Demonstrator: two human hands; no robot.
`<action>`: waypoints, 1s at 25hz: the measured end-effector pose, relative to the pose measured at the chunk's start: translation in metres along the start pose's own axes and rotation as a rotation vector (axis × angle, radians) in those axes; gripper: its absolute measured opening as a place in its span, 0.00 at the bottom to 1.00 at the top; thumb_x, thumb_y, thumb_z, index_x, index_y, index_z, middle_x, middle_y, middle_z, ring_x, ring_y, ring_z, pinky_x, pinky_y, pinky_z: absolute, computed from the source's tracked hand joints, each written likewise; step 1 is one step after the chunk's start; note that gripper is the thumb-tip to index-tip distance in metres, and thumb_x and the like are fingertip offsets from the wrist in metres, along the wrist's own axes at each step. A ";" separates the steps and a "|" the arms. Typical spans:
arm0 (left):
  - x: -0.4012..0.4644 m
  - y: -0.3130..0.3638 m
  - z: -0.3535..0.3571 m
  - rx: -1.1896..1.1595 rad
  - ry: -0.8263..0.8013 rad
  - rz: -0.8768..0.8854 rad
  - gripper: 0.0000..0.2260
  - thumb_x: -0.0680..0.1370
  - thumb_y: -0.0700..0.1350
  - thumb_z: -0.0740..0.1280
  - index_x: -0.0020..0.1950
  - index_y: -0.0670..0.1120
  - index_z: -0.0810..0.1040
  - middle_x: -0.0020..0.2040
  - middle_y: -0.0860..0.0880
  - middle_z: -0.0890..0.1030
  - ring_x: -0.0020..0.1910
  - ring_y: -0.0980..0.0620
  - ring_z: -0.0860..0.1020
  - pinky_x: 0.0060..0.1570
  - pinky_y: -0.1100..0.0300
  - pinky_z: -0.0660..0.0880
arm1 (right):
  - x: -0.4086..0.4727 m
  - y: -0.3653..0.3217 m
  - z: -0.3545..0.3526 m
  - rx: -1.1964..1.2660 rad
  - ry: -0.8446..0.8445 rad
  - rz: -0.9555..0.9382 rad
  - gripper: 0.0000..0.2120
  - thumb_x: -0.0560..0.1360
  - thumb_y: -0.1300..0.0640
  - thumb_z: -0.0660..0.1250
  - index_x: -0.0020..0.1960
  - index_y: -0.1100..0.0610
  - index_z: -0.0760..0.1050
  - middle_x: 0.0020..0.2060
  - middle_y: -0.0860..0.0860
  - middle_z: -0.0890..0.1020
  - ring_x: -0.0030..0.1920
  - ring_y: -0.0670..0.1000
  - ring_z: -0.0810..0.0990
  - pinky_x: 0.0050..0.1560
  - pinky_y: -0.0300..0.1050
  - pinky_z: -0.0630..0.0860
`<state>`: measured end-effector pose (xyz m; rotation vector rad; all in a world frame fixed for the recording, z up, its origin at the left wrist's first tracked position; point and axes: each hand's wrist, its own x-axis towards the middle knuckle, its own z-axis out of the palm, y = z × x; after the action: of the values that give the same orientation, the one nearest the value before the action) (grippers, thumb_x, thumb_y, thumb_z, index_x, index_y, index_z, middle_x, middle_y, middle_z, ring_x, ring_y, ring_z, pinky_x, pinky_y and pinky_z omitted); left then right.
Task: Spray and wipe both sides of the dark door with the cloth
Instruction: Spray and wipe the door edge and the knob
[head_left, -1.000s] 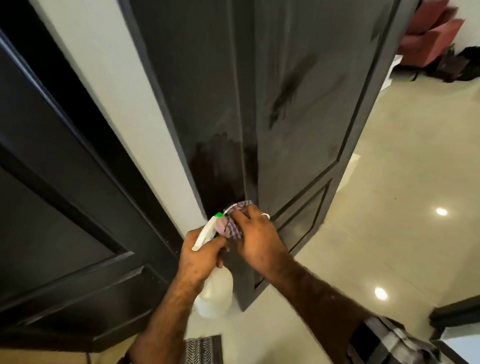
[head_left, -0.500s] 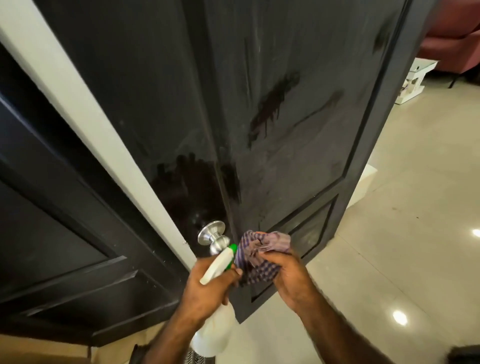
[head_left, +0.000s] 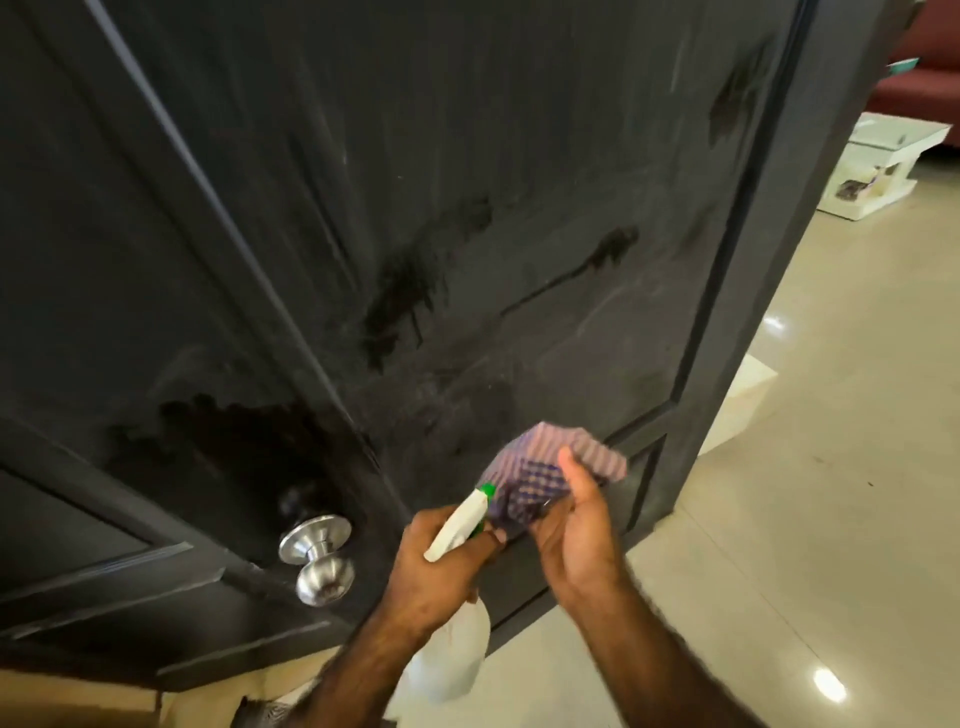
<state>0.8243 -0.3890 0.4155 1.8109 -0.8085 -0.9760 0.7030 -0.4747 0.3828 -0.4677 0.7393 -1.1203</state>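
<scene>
- We see a dark door (head_left: 467, 182) filling most of the view from the left edge, tilted by the wide lens, its panels streaked with dust and wipe marks.
- Low on the left part of the door a round silver knob (head_left: 318, 557) sticks out toward us; above it lies a large wet, glossy patch (head_left: 234, 447).
- Toward the middle of the door we see a darker run of spray (head_left: 397, 301) with thin drips below it, and smaller wet marks farther right.
- Below the centre, our left hand (head_left: 436, 566) holds a white spray bottle (head_left: 452, 660); its grip is closed round the neck and trigger, and the green-tipped nozzle (head_left: 487, 489) points up toward the door.
- Just right of the nozzle, our right hand (head_left: 576, 530) holds a bunched purple checked cloth (head_left: 535, 467); its grip pinches the fabric, thumb on top, with the cloth raised in front of the lower door panel. We cannot tell whether the cloth touches the door.
- To the right, past the door's edge, we see a glossy pale tiled floor (head_left: 831, 467).
- At the far upper right stand a low white table (head_left: 883, 161) and part of a red sofa (head_left: 924, 83).
</scene>
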 end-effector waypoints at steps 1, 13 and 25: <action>0.002 0.012 0.004 -0.067 0.062 -0.023 0.12 0.73 0.42 0.80 0.51 0.42 0.80 0.37 0.40 0.84 0.27 0.49 0.77 0.29 0.55 0.74 | 0.020 -0.015 0.007 -0.047 0.020 -0.147 0.26 0.79 0.44 0.74 0.71 0.57 0.79 0.65 0.57 0.85 0.58 0.49 0.86 0.59 0.46 0.83; -0.027 0.056 -0.064 -0.310 0.530 0.020 0.29 0.70 0.49 0.76 0.67 0.37 0.73 0.45 0.37 0.85 0.28 0.47 0.76 0.43 0.47 0.81 | 0.141 -0.027 0.015 -1.584 -0.877 -1.871 0.41 0.72 0.51 0.73 0.84 0.47 0.66 0.86 0.49 0.61 0.83 0.52 0.62 0.79 0.58 0.62; -0.048 0.071 -0.097 -0.368 0.707 0.119 0.31 0.71 0.50 0.73 0.69 0.36 0.72 0.45 0.38 0.85 0.29 0.46 0.77 0.42 0.46 0.79 | 0.118 -0.043 0.061 -1.549 -0.746 -1.915 0.50 0.68 0.51 0.76 0.86 0.50 0.60 0.84 0.52 0.65 0.80 0.56 0.67 0.80 0.62 0.59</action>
<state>0.8774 -0.3379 0.5215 1.5938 -0.2644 -0.3224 0.7490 -0.6012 0.4187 -3.1575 0.1007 -1.5355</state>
